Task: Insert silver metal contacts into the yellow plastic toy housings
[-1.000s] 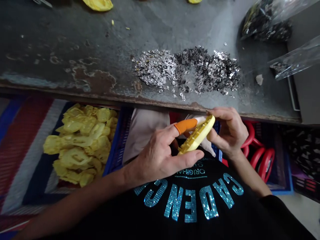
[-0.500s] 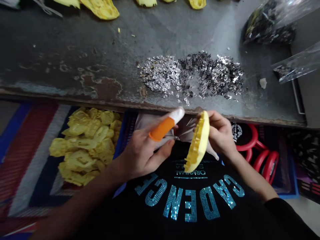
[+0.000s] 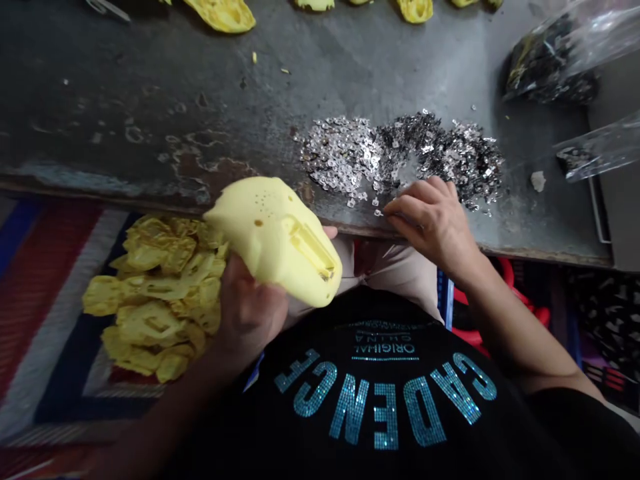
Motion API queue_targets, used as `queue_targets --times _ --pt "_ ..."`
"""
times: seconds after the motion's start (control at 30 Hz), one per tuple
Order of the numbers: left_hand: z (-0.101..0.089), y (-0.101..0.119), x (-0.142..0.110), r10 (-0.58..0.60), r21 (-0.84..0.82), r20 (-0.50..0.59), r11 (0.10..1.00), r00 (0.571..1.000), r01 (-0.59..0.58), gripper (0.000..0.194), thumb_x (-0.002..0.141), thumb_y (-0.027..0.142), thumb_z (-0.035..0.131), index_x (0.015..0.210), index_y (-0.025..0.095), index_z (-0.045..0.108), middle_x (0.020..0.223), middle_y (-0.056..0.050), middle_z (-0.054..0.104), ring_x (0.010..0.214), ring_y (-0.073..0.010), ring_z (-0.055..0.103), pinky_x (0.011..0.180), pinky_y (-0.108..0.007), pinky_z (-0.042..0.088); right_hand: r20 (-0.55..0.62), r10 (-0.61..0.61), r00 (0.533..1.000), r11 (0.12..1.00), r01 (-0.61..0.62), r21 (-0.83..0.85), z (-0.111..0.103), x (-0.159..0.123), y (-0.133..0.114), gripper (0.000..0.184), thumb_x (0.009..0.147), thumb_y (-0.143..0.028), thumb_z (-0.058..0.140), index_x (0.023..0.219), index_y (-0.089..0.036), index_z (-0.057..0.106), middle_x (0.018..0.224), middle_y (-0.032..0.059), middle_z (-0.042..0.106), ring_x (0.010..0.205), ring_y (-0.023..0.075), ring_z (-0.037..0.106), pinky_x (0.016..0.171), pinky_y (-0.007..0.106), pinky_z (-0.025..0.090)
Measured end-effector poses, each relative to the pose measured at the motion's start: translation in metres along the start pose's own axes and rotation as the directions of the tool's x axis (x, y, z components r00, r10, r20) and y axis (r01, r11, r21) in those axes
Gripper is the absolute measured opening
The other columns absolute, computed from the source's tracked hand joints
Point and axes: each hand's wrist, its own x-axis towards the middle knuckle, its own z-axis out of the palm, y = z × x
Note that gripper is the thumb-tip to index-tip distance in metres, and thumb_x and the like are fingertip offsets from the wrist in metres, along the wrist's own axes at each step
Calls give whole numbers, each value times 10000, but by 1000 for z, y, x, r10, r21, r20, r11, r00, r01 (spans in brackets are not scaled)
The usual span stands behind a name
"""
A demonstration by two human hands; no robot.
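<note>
The left hand [image 3: 255, 307] grasps a pale-yellow moulded plastic shell [image 3: 273, 233] by the near edge of the grey metal desk [image 3: 150, 80]. The right hand [image 3: 435, 223], fingers bent, is at the near side of a heap of small silvery metal clips [image 3: 343, 157]; whether it pinches one, I cannot tell.

Black shirt [image 3: 240, 433]: CADENCE [image 3: 387, 413] in large glittering blue letters, farthest from the table [image 3: 165, 73]. Nearer the table, smaller: ORIGINAL [image 3: 384, 348], then CHINA [image 3: 383, 338] (a further line too small to read).

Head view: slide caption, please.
Left hand holding a yellow shell, right hand beside small metal pieces on a bench.
</note>
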Motion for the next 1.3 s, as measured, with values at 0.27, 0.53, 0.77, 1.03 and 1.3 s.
queue_targets --times 0.27,0.53,0.77,1.03,1.3 --pt "-6 -25 8 206 -52 6 977 979 -205 713 979 640 790 1579 262 714 1368 -152 879 1251 -372 850 1036 -475 704 247 -56 967 985 94 -147 -1 16 -9 204 1155 -276 650 1012 -253 793 1060 68 766 1050 297 561 922 459 361" --pt "0 -32 7 183 -79 43 981 982 -179 678 1043 697 718 1530 226 744 1361 -171 883 1183 -345 879 971 -415 724 210 -53 976 993 74 -93 -12 -12 -12 241 1188 -315 617 1045 -260 803 1005 49 770 993 277 573 897 436 344" --pt "7 -29 8 172 -87 34 982 985 -169 684 1015 660 754 1527 206 746 1298 -172 889 1162 -356 861 964 -449 742 255 -22 967 990 57 -131 2 13 -9 187 1149 -269 628 1068 -250 796 1052 72 768 1054 306 554 935 460 331" --pt "12 -27 4 110 -165 77 982 991 -96 720 977 687 846 1534 252 704 1367 -152 856 1156 -337 867 981 -449 748 317 -114 942 977 164 -136 -13 1 -13 181 1147 -252 663 976 -244 722 951 38 752 975 269 561 887 431 301" --pt "11 -30 8 87 -186 44 979 995 -78 682 969 710 845 1434 219 762 1295 -136 877 963 -267 862 787 -348 719 218 -118 969 924 187 -335 -4 -14 -26 245 1204 -249 567 1006 -248 711 895 26 707 938 260 533 868 425 315"
